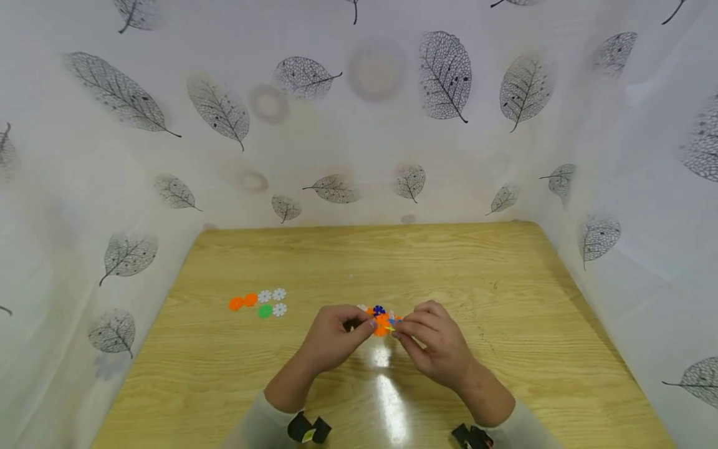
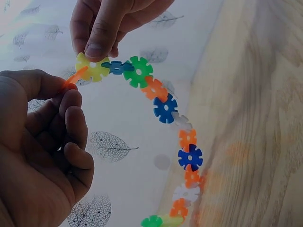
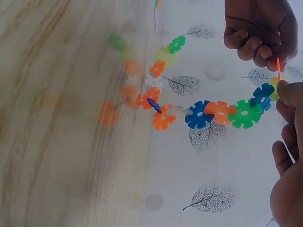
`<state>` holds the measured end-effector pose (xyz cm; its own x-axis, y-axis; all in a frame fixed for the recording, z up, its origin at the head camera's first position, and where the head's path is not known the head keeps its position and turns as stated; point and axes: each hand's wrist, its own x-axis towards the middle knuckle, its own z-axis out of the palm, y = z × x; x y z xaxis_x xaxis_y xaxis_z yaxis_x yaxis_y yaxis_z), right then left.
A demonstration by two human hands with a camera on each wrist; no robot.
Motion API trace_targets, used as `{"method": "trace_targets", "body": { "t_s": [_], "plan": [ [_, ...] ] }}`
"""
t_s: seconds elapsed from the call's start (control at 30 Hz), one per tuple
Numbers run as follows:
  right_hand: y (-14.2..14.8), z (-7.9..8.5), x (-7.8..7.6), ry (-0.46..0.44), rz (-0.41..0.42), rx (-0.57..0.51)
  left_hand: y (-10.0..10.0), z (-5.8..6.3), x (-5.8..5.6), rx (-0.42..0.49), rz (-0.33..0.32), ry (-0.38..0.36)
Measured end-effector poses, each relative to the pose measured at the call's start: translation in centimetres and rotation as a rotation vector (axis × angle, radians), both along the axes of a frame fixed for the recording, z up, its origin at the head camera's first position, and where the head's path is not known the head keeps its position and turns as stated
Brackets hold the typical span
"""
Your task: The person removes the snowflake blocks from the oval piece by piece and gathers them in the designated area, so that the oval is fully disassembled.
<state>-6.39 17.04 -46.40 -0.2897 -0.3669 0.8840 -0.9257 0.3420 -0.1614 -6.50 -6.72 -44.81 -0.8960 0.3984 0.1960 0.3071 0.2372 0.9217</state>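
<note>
My left hand (image 1: 335,337) pinches an orange notched disc (image 2: 75,75) between thumb and forefinger, its other fingers loosely curled. Opposite it, my right hand (image 1: 440,343) grips a yellow notched disc (image 2: 98,72) with thumb and fingers. The orange disc's edge meets the yellow one; how deep it sits in a slot I cannot tell. From the yellow disc runs a curved chain of linked discs, with a blue disc (image 3: 262,96), a green disc (image 3: 245,113) and several orange, white and dark blue ones. A green disc (image 3: 177,44) ends the chain's far side.
Loose discs lie on the wooden table (image 1: 224,374) to the left: two orange discs (image 1: 244,301), three white discs (image 1: 279,309) and one green disc (image 1: 265,311). A pale leaf-printed curtain (image 1: 336,137) borders the table's back and sides.
</note>
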Motion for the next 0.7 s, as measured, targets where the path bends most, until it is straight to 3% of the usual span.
{"method": "trace_targets", "body": {
  "t_s": [0.37,0.7],
  "plan": [
    [-0.55,0.13,0.08,0.049,-0.010,0.001,0.09,-0.11,0.08,0.058,0.045,0.052],
    [-0.60,0.19,-0.02,0.045,-0.016,0.028,-0.32,0.28,0.07,0.063,0.093,-0.010]
  ]
}}
